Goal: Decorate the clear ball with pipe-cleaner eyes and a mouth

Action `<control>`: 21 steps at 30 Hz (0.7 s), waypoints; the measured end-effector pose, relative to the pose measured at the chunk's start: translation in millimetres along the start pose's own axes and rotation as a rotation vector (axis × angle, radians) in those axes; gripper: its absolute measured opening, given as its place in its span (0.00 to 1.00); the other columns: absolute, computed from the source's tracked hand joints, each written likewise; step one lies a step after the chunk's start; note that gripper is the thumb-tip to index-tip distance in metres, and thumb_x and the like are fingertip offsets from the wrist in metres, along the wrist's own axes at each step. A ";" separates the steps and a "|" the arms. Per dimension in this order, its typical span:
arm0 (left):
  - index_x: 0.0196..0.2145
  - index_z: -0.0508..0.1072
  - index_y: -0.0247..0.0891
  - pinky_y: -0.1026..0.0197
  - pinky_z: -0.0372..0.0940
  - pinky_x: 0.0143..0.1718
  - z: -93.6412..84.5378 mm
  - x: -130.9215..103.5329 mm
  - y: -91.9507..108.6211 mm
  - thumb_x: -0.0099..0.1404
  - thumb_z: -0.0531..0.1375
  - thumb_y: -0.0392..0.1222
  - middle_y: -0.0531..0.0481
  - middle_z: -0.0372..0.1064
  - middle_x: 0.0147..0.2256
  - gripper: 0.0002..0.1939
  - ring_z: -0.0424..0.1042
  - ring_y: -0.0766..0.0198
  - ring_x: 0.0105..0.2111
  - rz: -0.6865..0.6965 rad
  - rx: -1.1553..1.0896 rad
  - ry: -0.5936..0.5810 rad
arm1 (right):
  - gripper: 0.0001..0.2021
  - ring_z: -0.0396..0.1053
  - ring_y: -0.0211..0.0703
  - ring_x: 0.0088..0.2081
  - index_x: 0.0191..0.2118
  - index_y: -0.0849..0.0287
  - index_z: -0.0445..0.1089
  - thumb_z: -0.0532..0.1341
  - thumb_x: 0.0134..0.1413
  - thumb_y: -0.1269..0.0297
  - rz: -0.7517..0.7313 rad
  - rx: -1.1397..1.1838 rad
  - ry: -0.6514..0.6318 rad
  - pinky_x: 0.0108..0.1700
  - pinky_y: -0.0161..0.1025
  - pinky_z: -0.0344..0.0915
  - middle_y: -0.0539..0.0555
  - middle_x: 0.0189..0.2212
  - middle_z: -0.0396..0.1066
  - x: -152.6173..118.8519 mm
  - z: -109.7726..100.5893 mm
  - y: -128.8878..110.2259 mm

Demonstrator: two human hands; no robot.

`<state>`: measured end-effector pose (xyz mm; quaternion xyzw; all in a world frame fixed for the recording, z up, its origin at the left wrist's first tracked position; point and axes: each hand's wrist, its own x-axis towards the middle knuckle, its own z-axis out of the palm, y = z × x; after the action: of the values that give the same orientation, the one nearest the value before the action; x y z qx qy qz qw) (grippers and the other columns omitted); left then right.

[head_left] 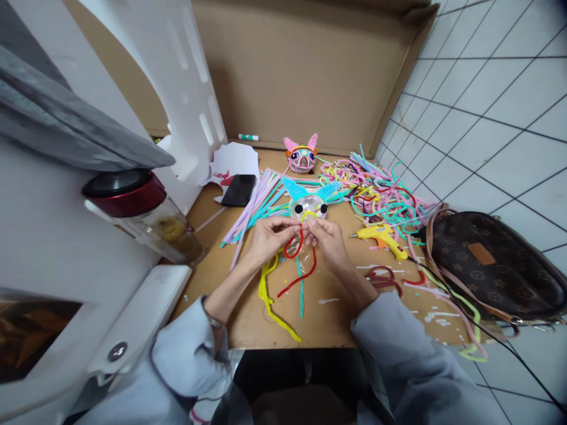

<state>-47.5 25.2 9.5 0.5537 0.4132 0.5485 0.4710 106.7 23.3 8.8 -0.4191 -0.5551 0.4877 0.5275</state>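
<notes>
My left hand and my right hand meet over the middle of the table, fingertips pinched together. Between them is a red pipe cleaner, bent into a loop, with a tail that hangs down. A short yellow curve shows at the fingertips; whether it joins the red one I cannot tell. Just beyond sits a clear ball with black eyes and blue ears, partly behind my fingers. Below my hands lie a yellow pipe cleaner and a short teal pipe cleaner.
A finished pink-eared figure stands at the back. Tangled pipe cleaners spread at right, near a yellow glue gun, scissors and a brown bag. On the left are a phone and a glass bottle.
</notes>
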 end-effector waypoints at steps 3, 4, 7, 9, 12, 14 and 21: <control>0.29 0.81 0.34 0.61 0.67 0.31 -0.4 -0.5 1.2 0.49 0.70 0.45 0.46 0.77 0.28 0.12 0.73 0.62 0.27 0.032 0.030 0.004 | 0.20 0.63 0.33 0.20 0.24 0.60 0.70 0.62 0.49 0.45 0.028 0.016 -0.021 0.24 0.32 0.58 0.50 0.21 0.70 1.1 -0.7 0.0; 0.29 0.81 0.34 0.62 0.67 0.30 -0.3 -0.6 1.1 0.49 0.69 0.45 0.47 0.77 0.27 0.12 0.73 0.63 0.26 0.039 0.034 0.004 | 0.20 0.63 0.33 0.21 0.24 0.60 0.70 0.62 0.49 0.45 0.030 0.008 -0.029 0.25 0.33 0.58 0.50 0.21 0.70 1.4 -1.2 -0.1; 0.29 0.80 0.34 0.64 0.65 0.27 0.3 -0.5 -1.1 0.50 0.69 0.45 0.48 0.75 0.25 0.12 0.70 0.66 0.24 0.057 0.036 0.016 | 0.21 0.65 0.35 0.23 0.26 0.59 0.72 0.61 0.51 0.44 -0.011 -0.061 -0.036 0.28 0.34 0.62 0.50 0.22 0.71 1.8 -2.8 -0.8; 0.30 0.79 0.33 0.65 0.64 0.27 0.8 -0.1 -3.5 0.50 0.69 0.45 0.49 0.75 0.25 0.12 0.70 0.66 0.23 0.069 0.027 0.040 | 0.20 0.66 0.37 0.26 0.28 0.59 0.73 0.59 0.53 0.45 -0.084 -0.151 -0.037 0.32 0.36 0.64 0.51 0.23 0.71 1.6 -3.7 -1.5; 0.33 0.79 0.34 0.64 0.66 0.29 1.3 0.2 -5.4 0.51 0.69 0.46 0.48 0.76 0.28 0.14 0.72 0.65 0.26 0.078 0.032 0.058 | 0.18 0.69 0.41 0.33 0.30 0.59 0.74 0.56 0.59 0.51 -0.215 -0.292 -0.049 0.38 0.38 0.65 0.52 0.27 0.72 0.1 -4.2 -2.4; 0.34 0.80 0.34 0.63 0.67 0.31 1.4 -0.3 -4.6 0.53 0.67 0.46 0.46 0.78 0.30 0.14 0.73 0.64 0.27 0.078 0.068 0.048 | 0.16 0.70 0.43 0.37 0.34 0.60 0.74 0.53 0.62 0.57 -0.300 -0.387 -0.055 0.41 0.39 0.66 0.54 0.32 0.73 -2.2 -3.4 -3.0; 0.29 0.79 0.35 0.62 0.67 0.31 1.3 -4.2 -1.5 0.55 0.64 0.46 0.48 0.77 0.28 0.11 0.72 0.63 0.26 0.153 0.234 0.068 | 0.16 0.67 0.48 0.40 0.43 0.64 0.73 0.48 0.65 0.70 -0.650 -1.188 0.012 0.43 0.43 0.60 0.61 0.37 0.72 -12.1 3.4 -3.4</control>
<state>-46.4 21.3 7.1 0.6159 0.4467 0.5492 0.3456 104.7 10.5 10.1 -0.4525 -0.8238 -0.0858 0.3305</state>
